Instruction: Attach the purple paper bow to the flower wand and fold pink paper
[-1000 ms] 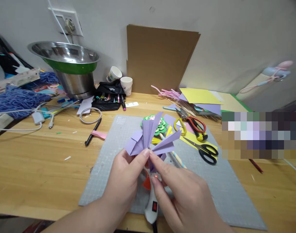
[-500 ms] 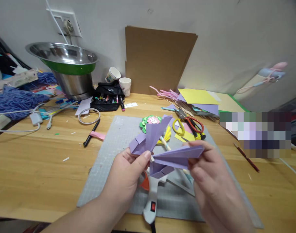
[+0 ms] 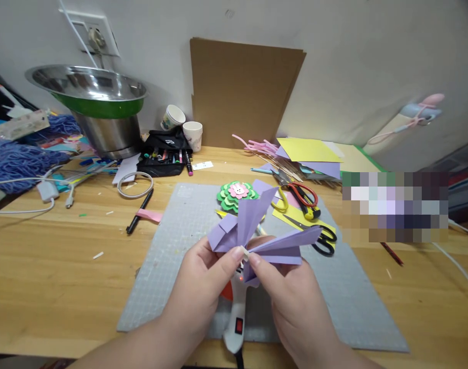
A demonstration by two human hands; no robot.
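A folded purple paper bow (image 3: 253, 220) with pleated, fanned-out wings is held up over the cutting mat. A small white strip (image 3: 245, 253) sits at its pinched middle. My left hand (image 3: 203, 277) grips the bow from the left, thumb against the white strip. From the right, my right hand (image 3: 291, 292) holds it too, its thumb pressing beside the strip and its fingers hidden behind the paper. Below the bow lies a white glue gun (image 3: 237, 307) with a red switch and a small lit light, its front end hidden by the paper and hands.
On the grey cutting mat (image 3: 157, 287) lie a green-and-pink layered paper flower (image 3: 234, 193) and black scissors (image 3: 322, 238). Red-handled pliers (image 3: 305, 192) lie behind. A pen case (image 3: 165, 154), paper cups (image 3: 193, 134), a metal basin (image 3: 91, 92) and cardboard (image 3: 245, 92) line the wall.
My right hand has let go of the bow's right wing tip and moved left and in, its thumb now at the middle beside my left thumb. The black scissors have come into full view.
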